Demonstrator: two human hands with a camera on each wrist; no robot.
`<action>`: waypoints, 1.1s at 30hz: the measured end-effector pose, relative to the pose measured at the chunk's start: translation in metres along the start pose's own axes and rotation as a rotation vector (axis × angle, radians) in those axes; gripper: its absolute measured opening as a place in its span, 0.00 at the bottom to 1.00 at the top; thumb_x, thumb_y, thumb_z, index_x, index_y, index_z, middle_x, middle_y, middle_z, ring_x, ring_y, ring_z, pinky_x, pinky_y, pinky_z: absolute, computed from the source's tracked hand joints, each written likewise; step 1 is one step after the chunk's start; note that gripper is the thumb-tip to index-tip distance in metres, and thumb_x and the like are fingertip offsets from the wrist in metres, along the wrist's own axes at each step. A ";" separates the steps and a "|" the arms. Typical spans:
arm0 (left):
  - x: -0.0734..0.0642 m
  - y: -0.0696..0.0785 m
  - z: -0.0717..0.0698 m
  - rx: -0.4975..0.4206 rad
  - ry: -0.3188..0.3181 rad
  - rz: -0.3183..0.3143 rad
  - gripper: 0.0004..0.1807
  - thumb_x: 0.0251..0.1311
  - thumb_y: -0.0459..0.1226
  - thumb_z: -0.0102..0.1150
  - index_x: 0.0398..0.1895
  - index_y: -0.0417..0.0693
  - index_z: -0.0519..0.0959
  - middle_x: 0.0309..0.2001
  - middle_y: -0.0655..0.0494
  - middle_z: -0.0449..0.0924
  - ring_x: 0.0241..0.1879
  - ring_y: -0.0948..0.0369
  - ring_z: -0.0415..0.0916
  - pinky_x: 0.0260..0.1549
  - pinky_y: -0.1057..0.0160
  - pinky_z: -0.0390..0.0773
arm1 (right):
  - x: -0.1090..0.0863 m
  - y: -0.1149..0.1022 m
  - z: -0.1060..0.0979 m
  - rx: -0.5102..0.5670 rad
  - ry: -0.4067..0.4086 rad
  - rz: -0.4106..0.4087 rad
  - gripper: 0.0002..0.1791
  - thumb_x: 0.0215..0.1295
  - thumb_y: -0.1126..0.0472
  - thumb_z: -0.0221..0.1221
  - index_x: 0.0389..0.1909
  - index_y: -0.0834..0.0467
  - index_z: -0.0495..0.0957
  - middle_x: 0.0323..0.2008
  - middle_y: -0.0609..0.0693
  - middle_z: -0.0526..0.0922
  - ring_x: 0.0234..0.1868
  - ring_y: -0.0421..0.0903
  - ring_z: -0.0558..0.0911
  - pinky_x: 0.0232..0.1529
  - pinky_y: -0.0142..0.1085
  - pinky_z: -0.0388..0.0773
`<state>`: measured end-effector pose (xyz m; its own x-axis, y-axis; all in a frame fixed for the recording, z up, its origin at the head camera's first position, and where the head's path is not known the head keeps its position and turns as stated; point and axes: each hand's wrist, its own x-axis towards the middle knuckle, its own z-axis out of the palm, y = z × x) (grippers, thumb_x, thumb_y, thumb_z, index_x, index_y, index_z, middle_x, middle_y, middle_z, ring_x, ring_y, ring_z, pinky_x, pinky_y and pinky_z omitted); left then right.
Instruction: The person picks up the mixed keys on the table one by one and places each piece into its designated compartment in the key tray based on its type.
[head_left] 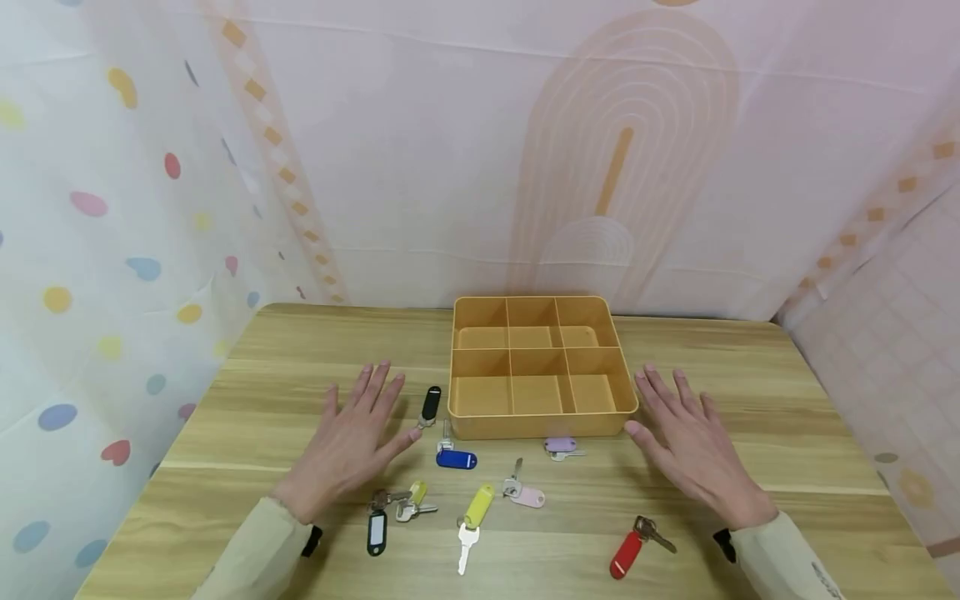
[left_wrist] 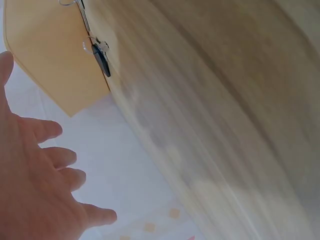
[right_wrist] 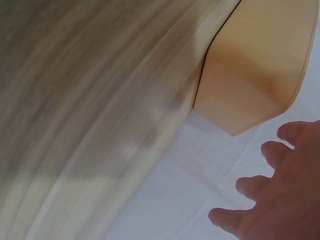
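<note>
My left hand (head_left: 352,446) is spread flat, palm down, over the table's left part, holding nothing. Just right of its fingers lies a key with a black tag (head_left: 431,403). A blue-tagged key (head_left: 456,459) lies beyond the thumb. On the other side my right hand (head_left: 697,450) is spread likewise, its fingertips close by the right wall of a tan six-compartment organizer box (head_left: 540,427). The compartments hold nothing visible. In front of the box lie keys with a purple tag (head_left: 560,444), a pink tag (head_left: 531,497), a yellow tag (head_left: 479,506) and a red tag (head_left: 626,556).
Nearer the left wrist, a black tag with a white label (head_left: 377,533) lies beside another yellow tag (head_left: 418,492), their keys close together. The wooden table (head_left: 772,392) ends at a patterned curtain (head_left: 420,167) behind the box, with more cloth on both sides.
</note>
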<state>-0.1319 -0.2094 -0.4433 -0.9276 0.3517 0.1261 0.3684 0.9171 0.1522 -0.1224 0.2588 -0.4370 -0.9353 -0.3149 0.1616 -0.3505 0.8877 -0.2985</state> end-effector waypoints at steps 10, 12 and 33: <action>0.011 -0.008 0.005 -0.021 0.000 0.073 0.46 0.74 0.64 0.47 0.81 0.42 0.56 0.82 0.40 0.46 0.80 0.42 0.45 0.72 0.29 0.49 | 0.003 -0.002 0.002 0.046 -0.019 -0.015 0.40 0.81 0.41 0.47 0.84 0.54 0.46 0.82 0.55 0.50 0.82 0.64 0.45 0.73 0.71 0.45; 0.013 -0.009 0.005 -0.033 0.001 0.087 0.46 0.73 0.64 0.48 0.81 0.42 0.57 0.82 0.40 0.48 0.80 0.42 0.47 0.72 0.29 0.51 | 0.003 -0.002 0.002 0.051 -0.023 -0.018 0.40 0.81 0.42 0.47 0.84 0.54 0.46 0.82 0.55 0.50 0.81 0.65 0.46 0.73 0.71 0.46; 0.026 -0.015 0.014 -0.512 -0.048 0.178 0.33 0.71 0.47 0.64 0.74 0.44 0.70 0.75 0.46 0.67 0.73 0.42 0.65 0.69 0.37 0.64 | 0.005 -0.004 0.005 0.038 -0.035 -0.044 0.39 0.82 0.43 0.47 0.83 0.56 0.50 0.82 0.56 0.53 0.80 0.66 0.50 0.72 0.71 0.49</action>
<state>-0.1627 -0.2118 -0.4561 -0.8453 0.5127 0.1503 0.4923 0.6381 0.5920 -0.1254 0.2519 -0.4396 -0.9199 -0.3656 0.1421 -0.3922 0.8597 -0.3272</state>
